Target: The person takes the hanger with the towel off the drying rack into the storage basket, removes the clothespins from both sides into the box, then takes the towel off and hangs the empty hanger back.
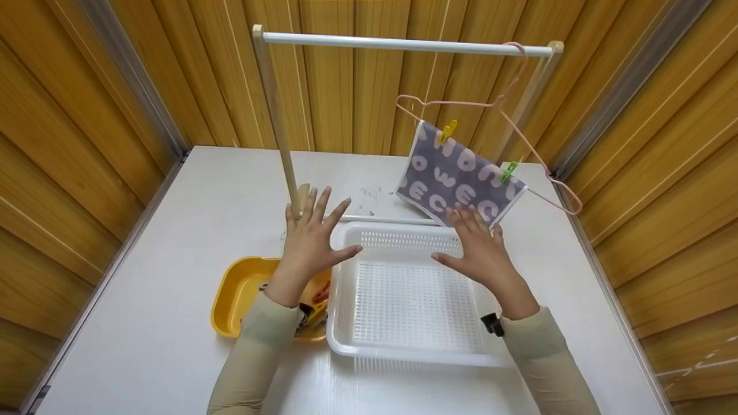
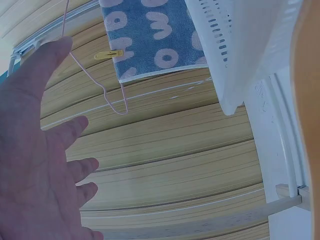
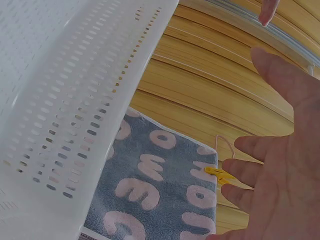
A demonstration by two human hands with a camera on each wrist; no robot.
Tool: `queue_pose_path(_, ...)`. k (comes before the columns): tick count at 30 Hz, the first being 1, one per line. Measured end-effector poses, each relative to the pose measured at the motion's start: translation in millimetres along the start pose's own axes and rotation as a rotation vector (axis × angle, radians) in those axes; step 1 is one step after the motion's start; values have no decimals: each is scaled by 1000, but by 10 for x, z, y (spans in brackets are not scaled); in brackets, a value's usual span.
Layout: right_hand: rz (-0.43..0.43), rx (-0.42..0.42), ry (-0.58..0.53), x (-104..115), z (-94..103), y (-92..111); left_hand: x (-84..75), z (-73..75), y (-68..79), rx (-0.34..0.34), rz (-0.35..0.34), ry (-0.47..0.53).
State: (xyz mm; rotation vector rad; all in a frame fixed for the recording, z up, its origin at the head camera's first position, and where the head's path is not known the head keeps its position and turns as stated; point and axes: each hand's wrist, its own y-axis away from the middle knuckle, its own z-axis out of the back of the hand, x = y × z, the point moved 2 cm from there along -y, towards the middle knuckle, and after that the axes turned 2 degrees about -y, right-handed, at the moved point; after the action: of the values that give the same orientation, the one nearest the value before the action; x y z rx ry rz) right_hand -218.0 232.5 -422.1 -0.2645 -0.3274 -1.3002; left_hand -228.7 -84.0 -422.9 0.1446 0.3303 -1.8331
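Printed cloth (image 1: 461, 183), grey-purple with pale pink letters, was hung on a pink hanger (image 1: 461, 104), to which it was fastened by a yellow peg (image 1: 448, 131) and a green peg (image 1: 508, 172), its pegged edge being sloped down towards the right in the head view. The hanger was hooked over a white rail (image 1: 392, 42), near the right-hand end, and the rail was held up by wooden posts (image 1: 275, 115) at the back of a white worktop (image 1: 150, 253). Both hands were raised with the fingers stretched out and spread wide, and nothing was gripped by either. The left hand (image 1: 311, 242) was held by the left edge of a white perforated basket (image 1: 412, 305), with a yellow tray (image 1: 222, 300) partly hidden by its wrist. The right hand (image 1: 481, 251) was held over the basket's far right part, and the lower part of the cloth was overlapped by its fingertips in the head view; whether the cloth was touched could not be told. Some loose pegs (image 1: 322, 292) were held in the tray, which was set just beside the basket. The worktop was enclosed behind and at both sides by wood-grain panels (image 1: 375, 104).
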Motion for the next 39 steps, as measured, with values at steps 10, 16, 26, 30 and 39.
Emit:
queue_pose_path(10,6,-93,11,58,237,11,-12,91,-15,-13,-20,26)
queue_pose_path(16,-25,-204,-34,44,431,41,-44,171,-15,-51,-63,53)
queue_pose_path(26,56,-613,-92,-163,613,28,-82,303,-25,-96,-68,138)
queue_pose_path(30,65,-727,-80,-273,679,15,-87,332,-31,-140,-108,187)
queue_pose_path(39,-5,-804,-52,-536,893,-100,-123,341,-48,-24,-154,365)
